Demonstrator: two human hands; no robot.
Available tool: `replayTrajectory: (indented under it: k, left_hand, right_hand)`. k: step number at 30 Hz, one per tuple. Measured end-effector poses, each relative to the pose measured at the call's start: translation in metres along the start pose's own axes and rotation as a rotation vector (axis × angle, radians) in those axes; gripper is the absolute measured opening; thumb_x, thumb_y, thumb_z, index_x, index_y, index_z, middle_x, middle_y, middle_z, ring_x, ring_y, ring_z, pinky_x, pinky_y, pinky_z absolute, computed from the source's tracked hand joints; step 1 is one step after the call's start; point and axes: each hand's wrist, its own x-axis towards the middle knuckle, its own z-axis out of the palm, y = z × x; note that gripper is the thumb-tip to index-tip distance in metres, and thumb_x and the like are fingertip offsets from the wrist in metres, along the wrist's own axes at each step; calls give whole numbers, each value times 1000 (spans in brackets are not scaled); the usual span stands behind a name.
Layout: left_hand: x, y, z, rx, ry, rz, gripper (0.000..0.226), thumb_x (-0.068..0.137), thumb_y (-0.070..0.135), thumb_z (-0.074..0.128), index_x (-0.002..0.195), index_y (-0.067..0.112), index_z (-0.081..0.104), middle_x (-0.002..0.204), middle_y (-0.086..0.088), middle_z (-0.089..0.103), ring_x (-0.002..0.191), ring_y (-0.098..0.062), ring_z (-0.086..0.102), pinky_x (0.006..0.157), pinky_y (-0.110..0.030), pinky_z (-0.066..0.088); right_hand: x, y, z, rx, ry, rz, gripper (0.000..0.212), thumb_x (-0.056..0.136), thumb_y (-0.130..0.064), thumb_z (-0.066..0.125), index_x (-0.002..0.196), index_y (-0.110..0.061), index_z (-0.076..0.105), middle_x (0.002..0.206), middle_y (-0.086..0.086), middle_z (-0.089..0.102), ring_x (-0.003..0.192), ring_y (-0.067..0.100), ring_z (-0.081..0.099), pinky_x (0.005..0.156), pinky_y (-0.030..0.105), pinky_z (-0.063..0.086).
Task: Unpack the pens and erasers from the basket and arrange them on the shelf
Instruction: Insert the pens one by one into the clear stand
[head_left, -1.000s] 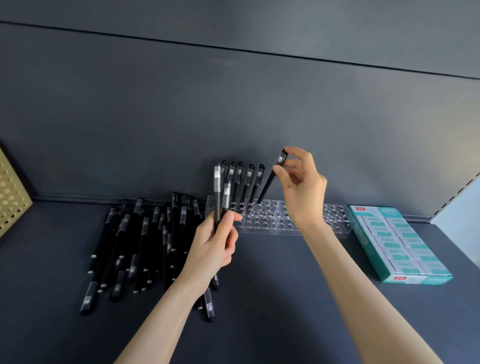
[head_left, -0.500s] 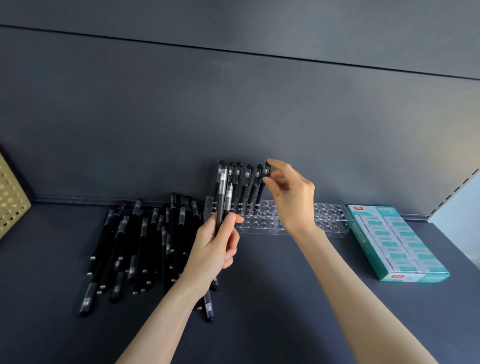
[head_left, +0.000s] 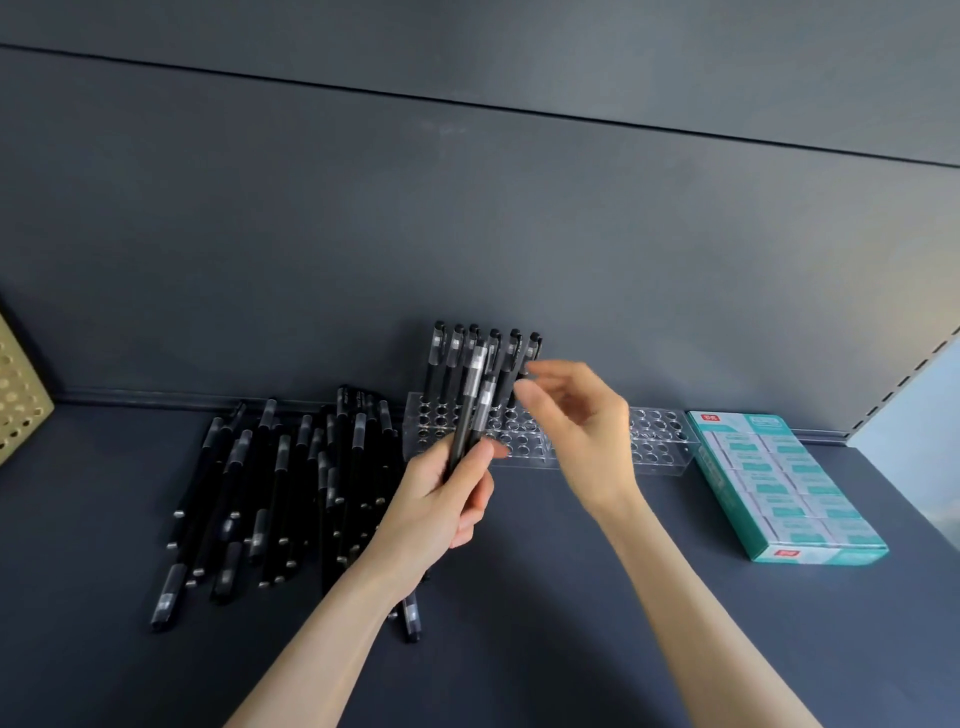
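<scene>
Centre frame, left hand (head_left: 441, 499): grips upright pens (head_left: 475, 395).
Right hand (head_left: 576, 421): empty, fingers loose, just right of their caps.

pens (head_left: 280, 483) black | rack (head_left: 654, 441) clear | eraser box (head_left: 779, 483) teal-white | shelf (head_left: 571, 649) dark grey

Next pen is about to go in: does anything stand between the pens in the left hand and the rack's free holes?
Only the right hand, open, which hovers over the middle of the clear pen rack. Free holes just behind the left hand and its pens look unblocked.
</scene>
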Motion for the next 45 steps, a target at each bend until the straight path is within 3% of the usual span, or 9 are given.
replayTrajectory:
  k: [4,10,14,17,20,23,28,33,45]
  left_hand:
    - [-2,-1,3,28,-100,-16,24,90,41,52,94,24,68,60,1,49,42,-11,33,39,-21,28]
    - [-1,1,4,49,-56,-44,19,95,31,52,97,15,61,62,-1,51,42,-10,33,38,-20,25]
    - [-2,0,6,124,-49,-15,10,96,21,54,86,17,51,59,2,42,42,-6,28,38,-15,23]
    - [-2,-1,10,138,-27,31,13,97,20,51,85,18,49,57,0,36,42,-5,28,39,-13,24]
    - [-2,-3,9,156,37,79,16,100,26,44,87,21,52,59,-4,45,45,-6,33,41,-13,26]
    - [-1,-5,8,153,113,153,18,97,34,43,94,29,60,61,2,51,47,-7,34,43,-15,29]
    - [0,-3,4,187,228,211,20,96,37,43,86,37,60,56,7,43,48,-7,33,43,-16,28]
    - [-1,-2,6,178,236,196,24,99,30,43,84,34,61,55,6,42,49,-7,33,43,-15,28]
    - [-1,-2,6,159,243,164,25,99,30,43,85,34,62,54,6,42,47,-6,34,42,-13,28]
  right_hand:
    - [-10,-9,1,204,-199,107,21,78,-11,74,94,-22,65,75,-3,71,63,13,64,64,25,53]
    - [-6,-6,-8,326,-58,141,24,90,-3,58,112,-9,62,88,3,74,78,13,68,73,20,52]
    - [-9,-4,-6,241,-101,167,37,84,-9,67,119,-15,58,76,-3,69,65,13,66,69,24,55]
    - [-8,0,-5,195,-80,158,36,86,-6,65,119,-20,58,74,-6,67,63,14,67,66,22,54]
    - [-4,-1,-8,241,-9,119,34,88,1,60,116,-18,55,76,1,69,68,19,68,72,30,56]
    - [8,-6,-21,260,120,38,34,87,4,60,107,-23,54,74,-1,68,69,16,68,69,26,55]
    - [33,-8,-31,74,253,-74,35,87,1,58,105,-28,51,83,0,66,76,25,67,75,33,57]
    - [41,2,-23,-109,232,-154,35,88,-1,59,111,-26,50,81,-15,63,74,18,65,75,22,53]
    - [40,29,-11,-285,123,-223,35,86,-1,61,118,-16,56,85,-18,54,77,4,60,68,5,42]
